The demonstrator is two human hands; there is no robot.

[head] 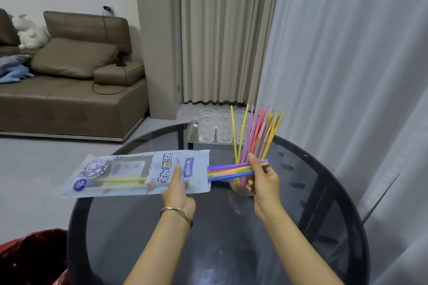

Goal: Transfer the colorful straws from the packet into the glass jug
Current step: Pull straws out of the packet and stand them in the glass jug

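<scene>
Under both hands, the dark glass tabletop [143,227] is gleaming glossily. The left hand [177,194] is pinching a shiny plastic packet [129,173]; smooth plastic straws [231,170] are crossing the right hand [262,180].

L hand [177,188] thumb up, fingers pinched; R hand [262,179] fingers curled shut; both forearms extended.

Packet to the left, jug to the right, over a round table

The packet [136,172] lies level above the table [324,169], its mouth toward the jug [239,188]; the left hand [177,194] is under its near edge, thumb on top. A bundle of straws [234,171] sticks out of the mouth, across the front of the jug, into the right hand [262,180]. More straws [257,134] stand in the jug. Behind it, a tray [192,132] carries glasses [215,127]
</scene>
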